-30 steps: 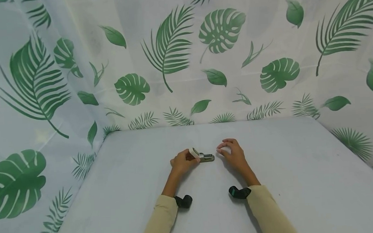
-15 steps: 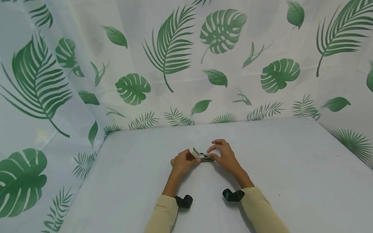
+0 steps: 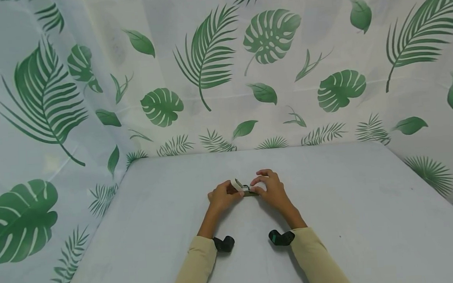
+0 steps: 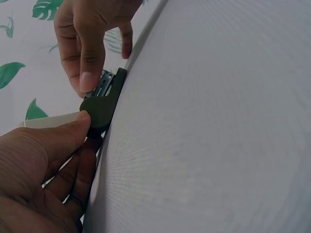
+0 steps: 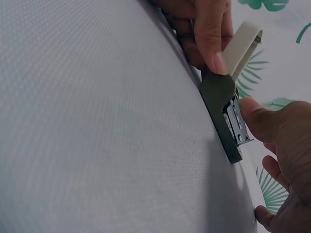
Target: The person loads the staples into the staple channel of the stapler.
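An opened stapler [image 3: 248, 193] lies on the white table, its dark green base [image 5: 221, 104] down, its cream top arm [image 5: 242, 47] tilted up, and its metal magazine [image 5: 236, 122] exposed. My left hand [image 3: 222, 196] grips the stapler's hinge end, thumb on the side of the green base. At the magazine, my right hand [image 3: 272, 189] brings thumb and index finger together, pinching there; its other fingers are bent and apart. In the left wrist view the right thumb [image 4: 90, 73] covers part of the magazine [image 4: 103, 83]. Whether staples lie between the fingertips is hidden.
A white cloth covers the table [image 3: 158, 232]. Behind it and at the left hangs a white curtain [image 3: 222, 72] printed with green leaves. Black wrist cameras [image 3: 281, 237] sit at both cuffs.
My right hand has moved left from beside the stapler onto its magazine, then stayed nearly still there. My left hand has kept its grip on the hinge end.
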A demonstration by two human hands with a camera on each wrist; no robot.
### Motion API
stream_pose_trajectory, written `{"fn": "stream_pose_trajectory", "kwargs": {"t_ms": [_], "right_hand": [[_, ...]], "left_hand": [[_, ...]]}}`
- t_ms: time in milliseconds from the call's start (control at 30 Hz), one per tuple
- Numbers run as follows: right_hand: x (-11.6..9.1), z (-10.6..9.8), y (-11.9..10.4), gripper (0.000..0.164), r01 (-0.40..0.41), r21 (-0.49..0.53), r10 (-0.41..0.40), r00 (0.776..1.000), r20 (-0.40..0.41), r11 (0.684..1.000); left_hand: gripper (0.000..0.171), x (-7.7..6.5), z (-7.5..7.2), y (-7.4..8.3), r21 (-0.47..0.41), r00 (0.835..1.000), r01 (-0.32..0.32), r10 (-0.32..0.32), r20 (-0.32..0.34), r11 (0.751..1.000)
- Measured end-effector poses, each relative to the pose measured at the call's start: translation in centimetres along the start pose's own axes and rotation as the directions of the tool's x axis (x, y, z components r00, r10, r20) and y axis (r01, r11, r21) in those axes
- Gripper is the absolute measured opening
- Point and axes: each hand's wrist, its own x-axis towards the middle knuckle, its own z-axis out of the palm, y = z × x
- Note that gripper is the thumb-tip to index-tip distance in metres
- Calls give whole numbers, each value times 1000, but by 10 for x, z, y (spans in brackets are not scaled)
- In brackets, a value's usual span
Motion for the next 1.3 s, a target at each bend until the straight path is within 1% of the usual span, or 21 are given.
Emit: {"fn": "stream_pose_trajectory", "kwargs": {"t_ms": [267, 400, 633, 800, 900, 967, 1200, 1300], "right_hand": [[-1, 0, -2, 10, -2, -15, 2, 1000, 9, 1000], [-1, 0, -4, 9, 12, -29, -12, 1000, 3, 1000], [-3, 0, -5, 8, 55, -109, -59, 998, -26, 992], [-3, 0, -4, 8, 108, -139, -116, 992, -51, 984], [-3, -1, -4, 8, 126, -149, -135, 989, -57, 981], [-3, -1, -4, 8, 122, -144, -131, 990, -54, 982], [-4, 2, 0, 14, 34, -42, -36, 998, -57, 999], [-3, 3, 2, 14, 3, -30, -5, 998, -69, 1000]], "left_hand": [[23, 0, 0, 0, 0, 1000, 1, -1, 1, 1000], [23, 1, 0, 0, -2, 1000, 9, -9, -1, 1000], [23, 0, 1, -2, 0, 1000, -2, 2, -6, 1000], [23, 1, 1, 0, -4, 1000, -1, 1, -9, 1000], [23, 0, 1, 1, -4, 1000, 1, -1, -6, 1000], [23, 0, 0, 1, -7, 1000, 4, -4, -3, 1000], [24, 0, 1, 0, -12, 1000, 0, 0, 2, 1000], [25, 0, 1, 0, -1, 1000, -4, 4, 1, 1000]]}}
